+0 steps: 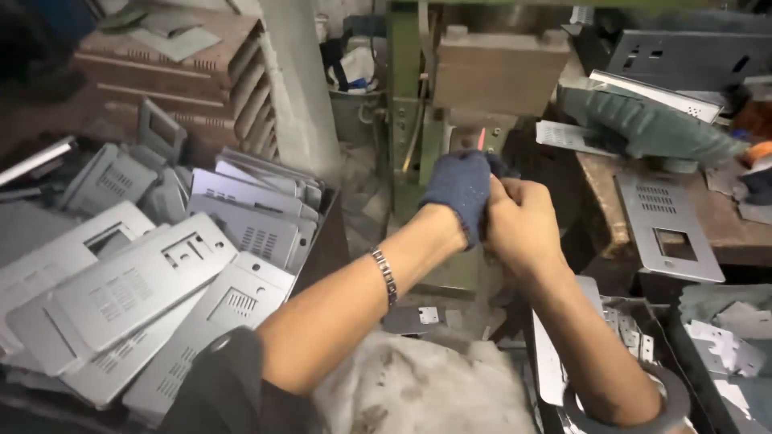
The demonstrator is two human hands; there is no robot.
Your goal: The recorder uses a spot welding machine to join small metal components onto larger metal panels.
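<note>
My left hand point(460, 191) wears a dark blue knit glove and is raised in front of a green press machine point(406, 120). My bare right hand point(521, 225) grips the glove's edge at the left wrist, fingers closed on the fabric. A metal bracelet point(387, 276) sits on my left forearm. A grey ring, like a tape roll point(672, 395), hangs around my right forearm. Whether the gloved hand holds anything is hidden by the right hand.
A heap of grey punched metal panels point(153, 281) fills the left side. One more panel point(671, 229) lies on a wooden bench at right, with a grey-green glove point(651, 128) above it. Small metal cut-outs point(724, 341) lie at lower right. Dirty white cloth point(418, 386) covers my lap.
</note>
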